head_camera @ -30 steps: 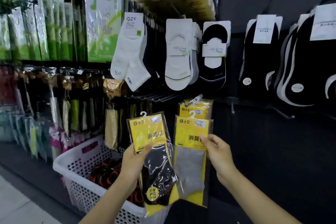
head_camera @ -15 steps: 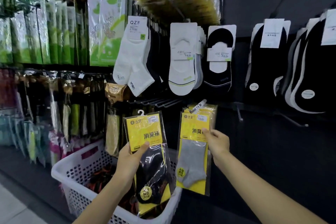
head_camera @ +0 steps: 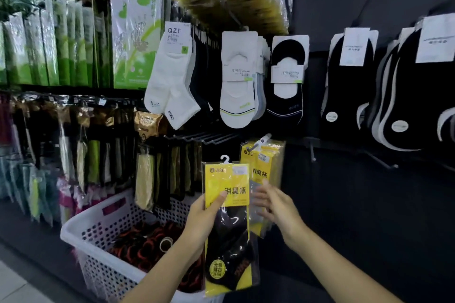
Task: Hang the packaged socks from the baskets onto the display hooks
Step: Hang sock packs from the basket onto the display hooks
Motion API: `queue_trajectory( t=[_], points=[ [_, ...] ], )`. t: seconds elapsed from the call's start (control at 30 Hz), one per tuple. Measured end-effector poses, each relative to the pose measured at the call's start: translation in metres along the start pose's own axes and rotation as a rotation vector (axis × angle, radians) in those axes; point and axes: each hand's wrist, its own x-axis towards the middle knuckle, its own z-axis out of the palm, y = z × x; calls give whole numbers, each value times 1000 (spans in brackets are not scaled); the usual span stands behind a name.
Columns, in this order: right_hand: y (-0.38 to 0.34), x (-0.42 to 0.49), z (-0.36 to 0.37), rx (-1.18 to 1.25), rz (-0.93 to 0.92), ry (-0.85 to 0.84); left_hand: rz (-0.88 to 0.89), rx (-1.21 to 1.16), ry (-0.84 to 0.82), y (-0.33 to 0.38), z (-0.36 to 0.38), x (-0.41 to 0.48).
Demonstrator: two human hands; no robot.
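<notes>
Grips one sock pack point(head_camera: 229, 224) upright in the left hand point(head_camera: 206, 221), thumb pressed across the yellow card, fingers curled behind; white hanger point(head_camera: 225, 158) at the top free, on no hook. Shows the right hand point(head_camera: 275, 206) just right of that pack, fingers spread and loose, holding nothing as far as the blur allows; fingertips close to the hung packs point(head_camera: 263, 170), contact not clear. Finds those hung packs, same yellow card, bunched on one display hook point(head_camera: 261, 140) just above and behind the hands. Leaves a row of bare hooks point(head_camera: 197, 136) immediately left of that bunch, at about the same height. Keeps the basket point(head_camera: 81, 226) low at the left, beside the left forearm, with a heap of red-and-black socks point(head_camera: 145, 243) inside; wrapped or loose cannot be told. Carries, higher on the wall, carded white socks point(head_camera: 172, 81) and dark liners point(head_camera: 286, 81) on their own hooks, apart from the work in hand. Reads as mid-task: a few packs up, one in hand awaiting a hook, much of the basket's load apparently to go. Calls next, in all likelihood, for slipping the held pack's hanger over a hook tip, whether onto the yellow bunch or a bare hook beside it
</notes>
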Motion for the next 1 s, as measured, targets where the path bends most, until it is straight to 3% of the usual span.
queue_trajectory(
  t=[0.07, 0.3, 0.73, 1.0],
  points=[
    [-4, -13, 4, -37, -52, -67, 18, 9, -23, 1, 12, -3],
    [-11, -22, -8, 5, -242, 142, 74, -60, -80, 13, 34, -2],
    [-2, 25, -1, -65, -301, 220, 144, -7, -53, -17, 24, 25],
    [22, 75, -1, -78, -197, 374, 179, 84, -65, -41, 40, 75]
  ],
)
